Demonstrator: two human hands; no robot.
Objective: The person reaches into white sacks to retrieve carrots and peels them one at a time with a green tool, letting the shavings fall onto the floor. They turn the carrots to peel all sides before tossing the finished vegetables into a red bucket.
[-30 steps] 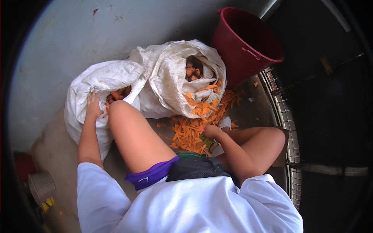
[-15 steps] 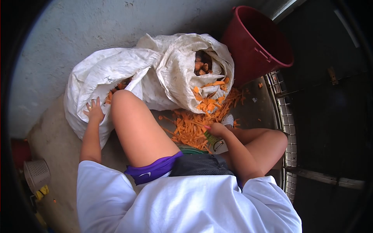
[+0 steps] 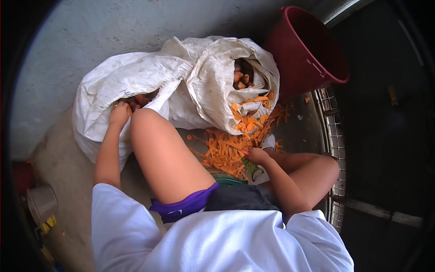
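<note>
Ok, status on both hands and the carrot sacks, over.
Left hand reaching into the left sack, onto carrots. Right hand gripping a green tool, low over the peel pile. Raised knee crowds the sack mouth.

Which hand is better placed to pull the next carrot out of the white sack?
Probably the left. The left hand is at the open mouth of the white sack, beside the carrots inside. The right hand is lower, by the peelings, gripping a green-handled tool.
</note>
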